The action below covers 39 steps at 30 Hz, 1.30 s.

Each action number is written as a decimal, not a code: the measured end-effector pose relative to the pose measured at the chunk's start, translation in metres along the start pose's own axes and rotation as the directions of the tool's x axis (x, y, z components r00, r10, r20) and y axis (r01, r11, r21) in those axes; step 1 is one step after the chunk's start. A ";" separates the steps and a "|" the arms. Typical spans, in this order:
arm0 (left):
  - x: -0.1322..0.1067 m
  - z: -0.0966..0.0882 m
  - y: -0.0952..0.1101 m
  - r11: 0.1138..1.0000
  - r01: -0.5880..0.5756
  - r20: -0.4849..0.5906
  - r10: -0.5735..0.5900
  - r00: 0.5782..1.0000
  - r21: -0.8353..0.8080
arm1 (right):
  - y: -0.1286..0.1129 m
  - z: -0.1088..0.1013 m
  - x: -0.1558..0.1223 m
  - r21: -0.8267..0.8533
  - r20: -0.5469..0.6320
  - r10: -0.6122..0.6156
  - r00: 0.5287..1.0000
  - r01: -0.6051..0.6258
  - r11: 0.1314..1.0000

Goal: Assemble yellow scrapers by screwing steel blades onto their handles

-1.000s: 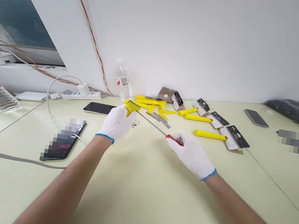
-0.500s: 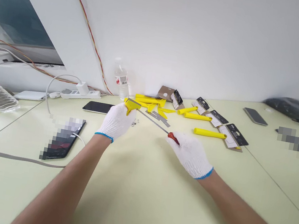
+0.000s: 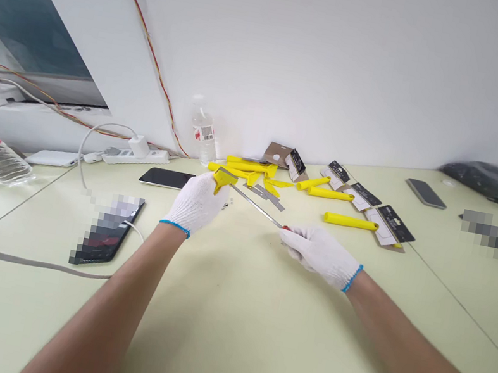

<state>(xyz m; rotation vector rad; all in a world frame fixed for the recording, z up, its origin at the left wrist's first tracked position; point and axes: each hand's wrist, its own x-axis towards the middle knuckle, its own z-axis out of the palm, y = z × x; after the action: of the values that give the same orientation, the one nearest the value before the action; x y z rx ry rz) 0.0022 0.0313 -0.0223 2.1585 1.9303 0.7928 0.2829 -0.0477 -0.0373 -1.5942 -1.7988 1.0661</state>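
Note:
Both my hands wear white knit gloves. My left hand (image 3: pixel 196 204) is closed around a yellow scraper head (image 3: pixel 223 177) that sticks up above its fingers. My right hand (image 3: pixel 318 253) grips a screwdriver (image 3: pixel 259 207) with a red handle; only a sliver of red shows at the fingers. The thin metal shaft runs up and left, and its tip meets the yellow scraper head. Small screws (image 3: pixel 225 206) lie on the table just right of my left hand.
Behind my hands lie yellow handles (image 3: pixel 351 221), more yellow scraper parts (image 3: pixel 252 171), metal blades (image 3: pixel 269 196) and black-and-white packaging cards (image 3: pixel 389 225). A water bottle (image 3: pixel 203 132) stands at the wall. Phones (image 3: pixel 165 178) and a power strip (image 3: pixel 131 156) lie left; another phone (image 3: pixel 425 194) lies far right.
My right hand has rolled over the screwdriver handle, hiding most of the red, and moved slightly up. My left hand and the yellow scraper head have shifted a little to the right.

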 end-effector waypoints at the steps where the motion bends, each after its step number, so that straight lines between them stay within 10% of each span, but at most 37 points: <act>1: 0.000 -0.001 0.000 1.000 -0.003 0.002 0.003 1.000 -0.005 | 0.001 0.000 0.000 0.012 0.016 -0.008 1.000 0.008 1.000; 6: -0.003 -0.002 0.004 0.998 0.032 -0.013 -0.033 0.999 -0.062 | 0.012 0.006 0.008 -0.074 -0.092 -0.191 0.977 0.185 0.980; 12: -0.004 0.001 0.015 0.998 0.044 0.011 -0.044 0.999 -0.050 | 0.027 0.008 0.019 -0.346 -0.405 -0.438 0.803 0.308 0.886; 15: -0.004 0.004 0.013 0.998 0.037 -0.029 -0.038 0.999 -0.042 | 0.029 0.009 0.018 -0.367 -0.427 -0.426 0.797 0.278 0.888; 29: -0.007 0.007 0.009 1.000 -0.027 -0.016 0.027 1.000 -0.013 | 0.006 -0.002 0.007 -0.179 -0.117 -0.089 0.989 0.068 0.981; 39: -0.008 0.009 0.004 0.998 -0.052 -0.027 0.053 0.998 0.039 | 0.011 -0.002 0.014 0.231 0.226 0.260 0.939 -0.310 0.922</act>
<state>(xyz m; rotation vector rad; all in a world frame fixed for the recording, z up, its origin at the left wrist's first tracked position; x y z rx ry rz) 0.0100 0.0254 -0.0307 2.2407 1.9244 0.8065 0.2881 -0.0333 -0.0475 -1.6672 -1.4849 1.5721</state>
